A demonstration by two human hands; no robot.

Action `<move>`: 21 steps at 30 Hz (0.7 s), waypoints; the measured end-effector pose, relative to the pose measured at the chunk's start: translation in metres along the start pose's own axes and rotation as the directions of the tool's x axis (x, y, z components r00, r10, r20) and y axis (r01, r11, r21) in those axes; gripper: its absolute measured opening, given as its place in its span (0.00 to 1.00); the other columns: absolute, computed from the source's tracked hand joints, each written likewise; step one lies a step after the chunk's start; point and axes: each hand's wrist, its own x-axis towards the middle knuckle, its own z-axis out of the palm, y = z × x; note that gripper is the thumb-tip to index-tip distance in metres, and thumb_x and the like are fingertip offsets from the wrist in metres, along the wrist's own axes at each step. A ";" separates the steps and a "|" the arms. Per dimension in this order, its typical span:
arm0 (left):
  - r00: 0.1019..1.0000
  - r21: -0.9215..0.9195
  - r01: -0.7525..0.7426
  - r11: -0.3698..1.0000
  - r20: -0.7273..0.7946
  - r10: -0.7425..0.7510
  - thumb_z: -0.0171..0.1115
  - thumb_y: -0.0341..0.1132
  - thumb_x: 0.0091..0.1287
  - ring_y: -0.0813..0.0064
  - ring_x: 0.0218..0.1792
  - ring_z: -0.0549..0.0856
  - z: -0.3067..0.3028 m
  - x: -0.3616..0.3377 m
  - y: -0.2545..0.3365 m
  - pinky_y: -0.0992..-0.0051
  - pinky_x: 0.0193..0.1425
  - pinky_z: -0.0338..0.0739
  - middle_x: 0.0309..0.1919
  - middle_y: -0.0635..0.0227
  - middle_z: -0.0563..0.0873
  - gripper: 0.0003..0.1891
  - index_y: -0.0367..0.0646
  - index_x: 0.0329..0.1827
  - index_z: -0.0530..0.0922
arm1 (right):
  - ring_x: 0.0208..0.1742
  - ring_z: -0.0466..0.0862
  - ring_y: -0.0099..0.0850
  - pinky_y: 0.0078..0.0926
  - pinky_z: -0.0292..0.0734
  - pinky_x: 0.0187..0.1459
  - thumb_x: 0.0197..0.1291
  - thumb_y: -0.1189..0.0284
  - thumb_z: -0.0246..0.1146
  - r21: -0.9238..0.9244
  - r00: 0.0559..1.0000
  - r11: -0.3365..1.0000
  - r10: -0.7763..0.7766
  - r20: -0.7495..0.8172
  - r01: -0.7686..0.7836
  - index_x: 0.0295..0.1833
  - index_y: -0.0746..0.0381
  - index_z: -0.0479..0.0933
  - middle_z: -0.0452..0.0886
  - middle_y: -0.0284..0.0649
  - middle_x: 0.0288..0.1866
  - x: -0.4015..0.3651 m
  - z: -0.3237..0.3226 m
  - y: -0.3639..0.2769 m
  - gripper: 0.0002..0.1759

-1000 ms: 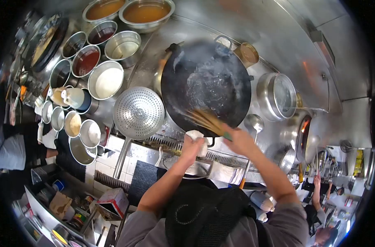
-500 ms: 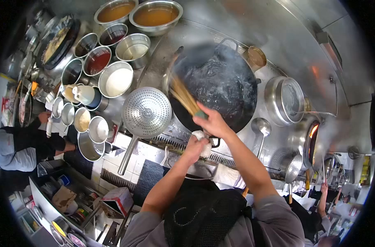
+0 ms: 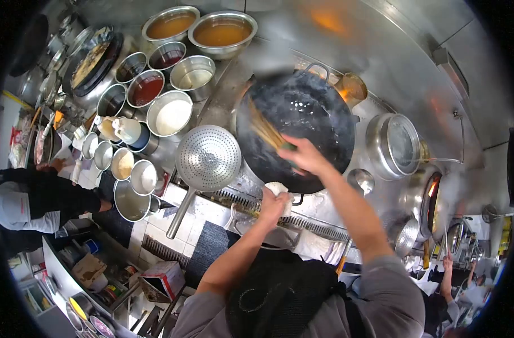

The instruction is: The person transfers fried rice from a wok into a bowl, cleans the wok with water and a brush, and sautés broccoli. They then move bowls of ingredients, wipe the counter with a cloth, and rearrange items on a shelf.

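Observation:
Steam hangs over a large black wok (image 3: 336, 138) on the stove, with shiny water in its bottom. My right hand (image 3: 305, 155) is wrapped round the green-bound end of a bamboo wok brush (image 3: 264, 127); its bristles point to the left inside wall and are smeared by motion. At the near rim, my left hand (image 3: 273, 205) grips a folded white cloth (image 3: 277, 188) beside the wok's near loop handle. Left of the wok lies a perforated strainer (image 3: 208, 158), its long handle toward me.
Several metal pots of sauces and powders, including a white powder pot (image 3: 170, 114), stand at left. On the right are a ladle (image 3: 361, 181) and a lidded steel pot (image 3: 392, 145). Flame shows in a burner (image 3: 433, 187). Another person (image 3: 40, 200) works at far left.
The view has shifted slightly, so most things sit lower and to the right. My right hand and the brush have moved within the wok; the water looks calmer. My left hand keeps the cloth.

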 end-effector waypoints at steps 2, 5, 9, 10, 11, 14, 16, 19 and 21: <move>0.999 0.076 0.036 0.996 -0.016 -0.035 0.58 0.24 0.59 0.73 0.43 0.79 -0.006 0.005 -0.012 0.70 0.47 0.77 0.43 0.64 0.79 0.20 0.36 0.55 0.68 | 0.14 0.72 0.22 0.25 0.70 0.18 0.62 0.62 0.67 0.038 0.981 0.998 -0.047 -0.186 0.055 0.76 0.61 0.62 0.75 0.36 0.21 0.013 0.034 0.010 0.39; 0.996 -0.020 0.052 0.998 0.076 -0.051 0.55 0.22 0.61 0.72 0.45 0.80 -0.006 0.000 0.002 0.69 0.49 0.78 0.46 0.64 0.79 0.20 0.35 0.57 0.67 | 0.44 0.87 0.47 0.38 0.80 0.50 0.58 0.58 0.67 -0.417 0.893 0.830 -0.442 -0.083 0.372 0.75 0.62 0.63 0.85 0.57 0.44 -0.011 0.021 0.060 0.41; 0.990 -0.070 0.099 0.993 0.112 -0.091 0.56 0.22 0.61 0.71 0.49 0.79 -0.006 -0.008 0.018 0.70 0.52 0.77 0.49 0.63 0.79 0.21 0.34 0.59 0.68 | 0.48 0.84 0.53 0.47 0.78 0.54 0.58 0.60 0.65 -0.842 0.997 0.536 0.013 0.071 0.054 0.73 0.44 0.67 0.84 0.55 0.45 -0.103 -0.076 0.074 0.35; 0.989 -0.070 0.105 0.992 0.110 -0.097 0.56 0.22 0.61 0.71 0.49 0.79 -0.007 -0.008 0.023 0.70 0.52 0.77 0.49 0.63 0.79 0.21 0.34 0.59 0.68 | 0.47 0.84 0.54 0.48 0.79 0.52 0.58 0.61 0.65 -0.900 0.996 0.428 -0.009 -0.088 -0.076 0.72 0.45 0.68 0.84 0.55 0.44 -0.104 -0.099 0.073 0.34; 0.974 -0.063 0.186 0.981 0.141 -0.176 0.58 0.24 0.60 0.73 0.45 0.80 -0.009 -0.006 0.028 0.72 0.48 0.78 0.46 0.62 0.79 0.20 0.33 0.56 0.68 | 0.46 0.84 0.54 0.48 0.79 0.51 0.58 0.61 0.66 -0.925 0.969 0.315 -0.055 -0.240 -0.211 0.71 0.45 0.68 0.84 0.55 0.44 -0.095 -0.116 0.067 0.33; 0.949 -0.088 0.284 0.955 0.165 -0.267 0.60 0.26 0.61 0.76 0.40 0.80 -0.009 -0.004 0.029 0.74 0.41 0.78 0.43 0.63 0.80 0.17 0.32 0.52 0.69 | 0.49 0.84 0.53 0.47 0.80 0.52 0.58 0.57 0.66 -0.751 0.913 0.617 -0.125 -0.388 -0.234 0.71 0.48 0.69 0.84 0.57 0.46 0.007 -0.122 0.060 0.34; 0.947 -0.113 0.299 0.948 0.157 -0.280 0.60 0.26 0.61 0.77 0.39 0.80 -0.010 -0.002 0.031 0.74 0.39 0.77 0.41 0.64 0.80 0.16 0.32 0.51 0.69 | 0.51 0.85 0.52 0.46 0.80 0.53 0.57 0.55 0.66 -0.524 0.907 0.843 -0.118 -0.404 -0.124 0.71 0.53 0.68 0.84 0.58 0.48 0.050 -0.067 0.052 0.36; 0.925 -0.044 0.357 0.933 0.155 -0.347 0.60 0.26 0.62 0.74 0.39 0.81 -0.010 -0.002 0.033 0.71 0.39 0.79 0.40 0.64 0.80 0.15 0.34 0.50 0.69 | 0.54 0.83 0.55 0.41 0.78 0.55 0.58 0.59 0.67 -0.055 0.968 0.989 0.121 -0.221 -0.136 0.73 0.59 0.66 0.81 0.66 0.50 0.025 0.016 0.016 0.38; 0.936 -0.094 0.328 0.940 0.166 -0.310 0.60 0.26 0.62 0.74 0.39 0.81 -0.009 -0.004 0.030 0.71 0.40 0.79 0.41 0.64 0.80 0.15 0.35 0.50 0.70 | 0.50 0.83 0.58 0.40 0.77 0.55 0.58 0.58 0.66 -0.277 0.948 0.954 -0.190 -0.254 0.117 0.72 0.61 0.67 0.82 0.64 0.48 0.011 0.038 0.052 0.38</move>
